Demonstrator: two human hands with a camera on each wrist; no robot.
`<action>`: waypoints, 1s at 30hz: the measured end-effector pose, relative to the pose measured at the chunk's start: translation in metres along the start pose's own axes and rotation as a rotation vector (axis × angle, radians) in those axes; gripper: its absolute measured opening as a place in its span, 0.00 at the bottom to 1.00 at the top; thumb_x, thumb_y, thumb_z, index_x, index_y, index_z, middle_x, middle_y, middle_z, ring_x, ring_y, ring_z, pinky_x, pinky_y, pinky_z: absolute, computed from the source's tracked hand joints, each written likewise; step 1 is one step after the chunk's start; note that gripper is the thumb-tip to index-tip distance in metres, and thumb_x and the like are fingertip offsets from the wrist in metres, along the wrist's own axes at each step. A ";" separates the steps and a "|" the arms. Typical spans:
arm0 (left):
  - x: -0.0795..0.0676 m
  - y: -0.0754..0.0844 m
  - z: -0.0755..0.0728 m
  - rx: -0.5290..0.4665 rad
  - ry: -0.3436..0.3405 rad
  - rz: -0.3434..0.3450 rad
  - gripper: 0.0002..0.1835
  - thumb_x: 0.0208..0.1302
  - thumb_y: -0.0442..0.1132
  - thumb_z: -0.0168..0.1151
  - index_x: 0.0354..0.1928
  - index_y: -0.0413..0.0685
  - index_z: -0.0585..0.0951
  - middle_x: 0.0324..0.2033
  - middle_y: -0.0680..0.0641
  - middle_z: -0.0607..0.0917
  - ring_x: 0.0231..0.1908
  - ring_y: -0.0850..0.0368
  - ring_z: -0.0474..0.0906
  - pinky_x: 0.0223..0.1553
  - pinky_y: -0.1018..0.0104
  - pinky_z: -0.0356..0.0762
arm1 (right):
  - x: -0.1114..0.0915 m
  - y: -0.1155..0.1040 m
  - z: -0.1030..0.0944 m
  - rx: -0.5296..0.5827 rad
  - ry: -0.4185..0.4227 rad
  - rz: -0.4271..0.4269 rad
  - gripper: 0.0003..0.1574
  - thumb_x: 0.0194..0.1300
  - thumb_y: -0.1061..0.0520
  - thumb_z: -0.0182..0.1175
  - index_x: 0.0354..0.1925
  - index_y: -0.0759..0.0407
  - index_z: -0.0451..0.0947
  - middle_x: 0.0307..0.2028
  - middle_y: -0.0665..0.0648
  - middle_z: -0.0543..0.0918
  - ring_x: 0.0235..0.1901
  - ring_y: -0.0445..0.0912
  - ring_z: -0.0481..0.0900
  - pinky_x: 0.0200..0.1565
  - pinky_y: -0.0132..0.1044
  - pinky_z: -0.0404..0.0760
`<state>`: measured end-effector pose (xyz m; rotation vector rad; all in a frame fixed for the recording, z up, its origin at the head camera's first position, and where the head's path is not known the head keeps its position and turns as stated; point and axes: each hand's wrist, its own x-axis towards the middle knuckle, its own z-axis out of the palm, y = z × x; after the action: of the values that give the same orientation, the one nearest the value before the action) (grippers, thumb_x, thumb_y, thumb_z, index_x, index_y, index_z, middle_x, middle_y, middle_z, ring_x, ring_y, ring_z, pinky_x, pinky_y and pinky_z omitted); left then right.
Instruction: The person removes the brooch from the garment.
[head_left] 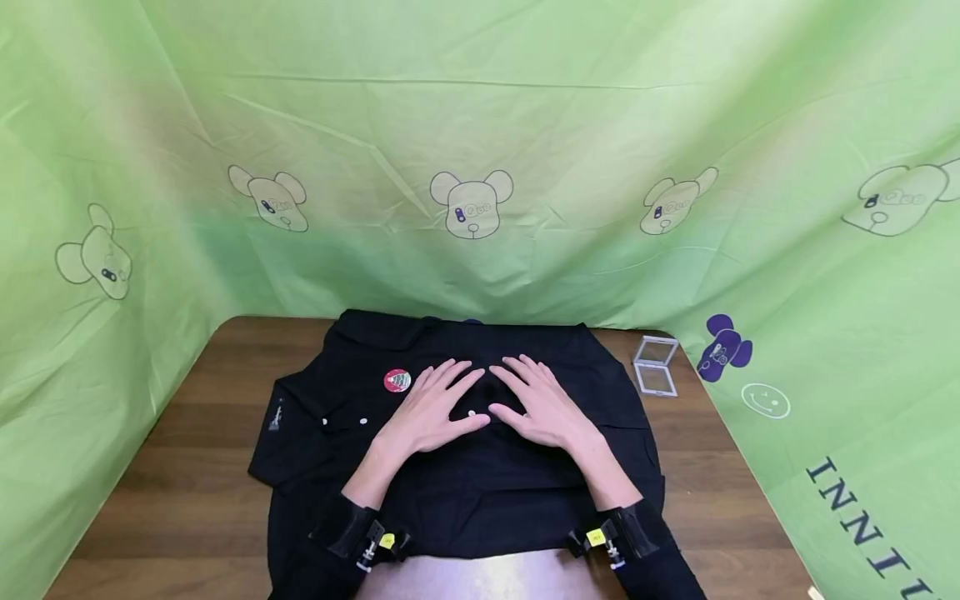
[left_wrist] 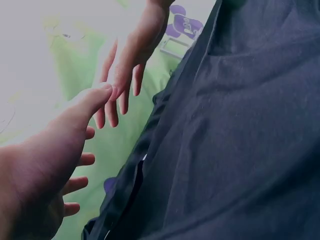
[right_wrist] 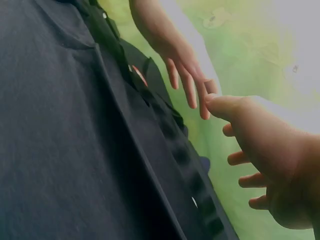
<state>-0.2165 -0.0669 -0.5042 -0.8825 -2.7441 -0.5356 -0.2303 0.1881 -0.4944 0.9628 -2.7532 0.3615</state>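
Observation:
A black short-sleeved shirt (head_left: 517, 492) lies spread over the table. It carries a round red, white and green badge (head_left: 397, 381) and small white buttons (head_left: 363, 421). Over its middle, my left hand (head_left: 427, 412) is held palm down with the fingers spread. My right hand (head_left: 546, 412) mirrors it, thumb pointing toward the left thumb. Both hands are raised above the cloth in the wrist views and hold nothing. The shirt's left sleeve (head_left: 288, 442) bears a pale print. Cloth directly beneath the hands is hidden in the head view.
At the back right of the wooden table (head_left: 720, 500) stands a small hinged clear case (head_left: 655, 379), opened up. A green curtain (head_left: 585, 275) with bear prints surrounds the table's back and sides. Wrist-worn cameras with straps sit on both forearms.

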 end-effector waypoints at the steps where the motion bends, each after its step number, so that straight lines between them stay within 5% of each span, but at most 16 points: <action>1: -0.001 -0.002 -0.001 0.001 0.002 -0.003 0.45 0.68 0.75 0.48 0.79 0.59 0.66 0.75 0.45 0.66 0.75 0.47 0.52 0.70 0.34 0.57 | 0.002 -0.002 0.001 -0.001 -0.002 -0.008 0.44 0.74 0.28 0.49 0.77 0.49 0.68 0.74 0.61 0.67 0.74 0.59 0.54 0.69 0.65 0.60; 17: -0.031 -0.051 -0.038 -0.016 -0.003 -0.170 0.44 0.68 0.74 0.51 0.79 0.58 0.66 0.76 0.44 0.64 0.75 0.44 0.51 0.71 0.34 0.52 | 0.035 -0.031 0.014 0.001 -0.055 -0.095 0.42 0.75 0.29 0.49 0.76 0.48 0.68 0.74 0.58 0.67 0.75 0.57 0.54 0.70 0.62 0.60; 30: -0.059 -0.100 -0.055 -0.027 0.070 -0.246 0.45 0.67 0.71 0.57 0.78 0.51 0.68 0.74 0.40 0.67 0.73 0.37 0.54 0.68 0.29 0.51 | 0.068 -0.054 0.025 0.004 -0.057 -0.166 0.41 0.76 0.31 0.50 0.75 0.52 0.70 0.72 0.60 0.69 0.73 0.57 0.57 0.70 0.59 0.63</action>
<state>-0.2240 -0.1951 -0.4990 -0.5218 -2.8033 -0.6350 -0.2509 0.0998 -0.4910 1.2101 -2.6980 0.3171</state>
